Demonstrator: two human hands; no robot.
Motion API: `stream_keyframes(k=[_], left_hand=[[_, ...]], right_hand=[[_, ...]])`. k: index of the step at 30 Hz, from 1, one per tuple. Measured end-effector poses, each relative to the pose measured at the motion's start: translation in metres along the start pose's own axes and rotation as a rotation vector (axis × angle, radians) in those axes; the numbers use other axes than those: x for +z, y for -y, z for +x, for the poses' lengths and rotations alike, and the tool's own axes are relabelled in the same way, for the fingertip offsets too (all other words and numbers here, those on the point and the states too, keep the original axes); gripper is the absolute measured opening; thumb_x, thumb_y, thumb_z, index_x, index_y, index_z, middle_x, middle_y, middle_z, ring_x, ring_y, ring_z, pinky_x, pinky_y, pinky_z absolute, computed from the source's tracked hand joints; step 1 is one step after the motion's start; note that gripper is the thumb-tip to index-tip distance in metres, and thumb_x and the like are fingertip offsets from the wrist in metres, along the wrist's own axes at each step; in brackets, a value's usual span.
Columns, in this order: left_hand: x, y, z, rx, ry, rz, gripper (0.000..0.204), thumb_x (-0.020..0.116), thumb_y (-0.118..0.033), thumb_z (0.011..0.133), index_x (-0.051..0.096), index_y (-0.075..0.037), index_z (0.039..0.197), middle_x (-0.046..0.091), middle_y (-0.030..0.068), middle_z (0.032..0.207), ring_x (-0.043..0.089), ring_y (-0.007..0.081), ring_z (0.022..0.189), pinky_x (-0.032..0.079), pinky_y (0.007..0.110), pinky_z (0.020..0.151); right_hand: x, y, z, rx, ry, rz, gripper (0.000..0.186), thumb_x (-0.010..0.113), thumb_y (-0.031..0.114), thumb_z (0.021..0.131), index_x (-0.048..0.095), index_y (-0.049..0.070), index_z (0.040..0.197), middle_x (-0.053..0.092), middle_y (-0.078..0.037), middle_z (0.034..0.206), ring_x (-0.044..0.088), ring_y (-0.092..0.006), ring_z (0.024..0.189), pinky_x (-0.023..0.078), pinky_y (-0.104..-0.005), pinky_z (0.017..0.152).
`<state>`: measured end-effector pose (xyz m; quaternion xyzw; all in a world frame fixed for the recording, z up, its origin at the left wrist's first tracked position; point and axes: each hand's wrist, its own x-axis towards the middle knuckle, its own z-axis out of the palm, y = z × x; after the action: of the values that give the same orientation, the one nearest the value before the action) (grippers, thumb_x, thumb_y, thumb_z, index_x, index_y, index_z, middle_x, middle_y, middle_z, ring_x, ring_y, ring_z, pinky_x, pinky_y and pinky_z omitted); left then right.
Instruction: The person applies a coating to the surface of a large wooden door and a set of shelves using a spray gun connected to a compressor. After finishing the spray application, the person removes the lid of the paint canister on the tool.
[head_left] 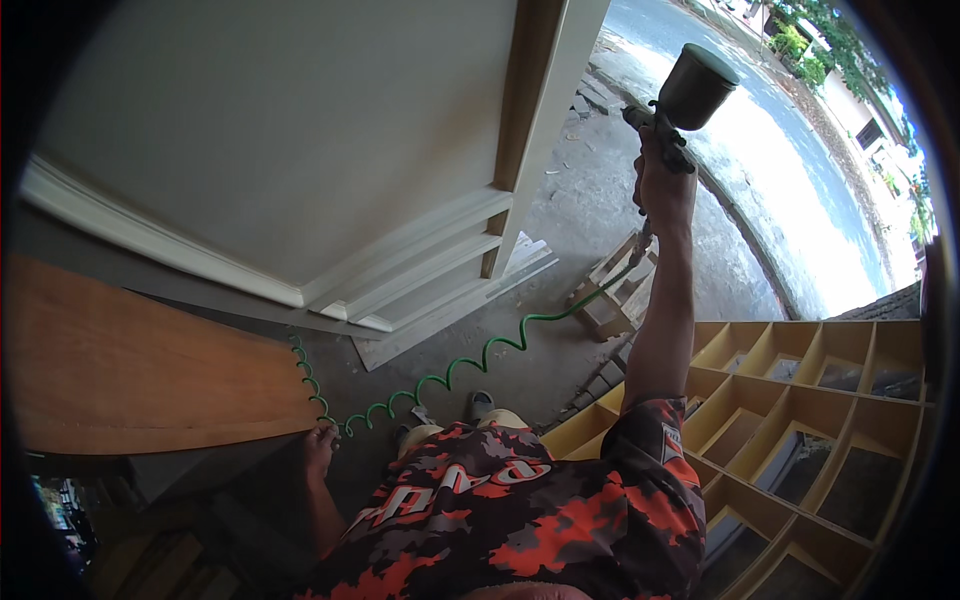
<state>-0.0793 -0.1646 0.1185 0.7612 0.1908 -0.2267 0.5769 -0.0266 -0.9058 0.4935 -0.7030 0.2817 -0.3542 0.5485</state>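
My right hand (662, 180) is raised at the upper right, closed around the handle of a dark spray gun (660, 133) with a metal cup (697, 84) on top. A green coiled hose (486, 355) runs from the gun's base down toward my left hand (321, 440), whose fingers are closed on the coil beside the edge of an orange-brown wooden board (160, 365). In front of me stands a large white-coated cabinet piece (290, 130) with a moulded edge and slatted openings at its lower right.
A yellowish grid shelving unit (795, 394) is at my right. A small wooden crate (610, 300) and white boards (405, 336) lie on the concrete floor (590, 200). Beyond are a kerb, a sunlit road (720, 45) and greenery. My feet stand below the hose.
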Motion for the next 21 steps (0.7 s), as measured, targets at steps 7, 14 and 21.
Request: stream_keyframes(k=[7,14,21], left_hand=[[-0.029,0.010,0.007,0.008,0.025,0.034,0.015,0.071,-0.028,0.107,0.068,-0.013,0.111,0.066,-0.0028,0.096,0.064,0.0089,0.089,0.053,0.029,0.076],[-0.052,0.008,0.010,-0.031,0.032,0.081,0.016,0.070,-0.028,0.107,0.067,-0.013,0.110,0.066,-0.0022,0.097,0.064,0.0096,0.091,0.053,0.029,0.077],[-0.083,0.014,0.013,0.018,-0.022,0.058,0.019,0.071,-0.025,0.106,0.070,-0.006,0.108,0.069,0.0011,0.091,0.064,0.0094,0.081,0.053,0.029,0.071]], right_hand=[[0.026,0.003,-0.038,0.051,0.090,0.034,0.039,0.070,0.041,0.107,0.066,0.008,0.088,0.055,0.003,0.062,0.047,-0.0058,0.044,0.033,-0.0281,0.041],[0.056,0.015,-0.085,0.040,0.131,0.036,0.035,0.070,0.036,0.108,0.070,0.005,0.090,0.055,0.004,0.061,0.046,-0.0053,0.043,0.034,-0.0288,0.040],[0.092,0.032,-0.136,-0.006,0.195,0.055,0.032,0.070,0.030,0.107,0.074,0.001,0.094,0.055,0.005,0.063,0.046,-0.0031,0.053,0.033,-0.0296,0.046]])
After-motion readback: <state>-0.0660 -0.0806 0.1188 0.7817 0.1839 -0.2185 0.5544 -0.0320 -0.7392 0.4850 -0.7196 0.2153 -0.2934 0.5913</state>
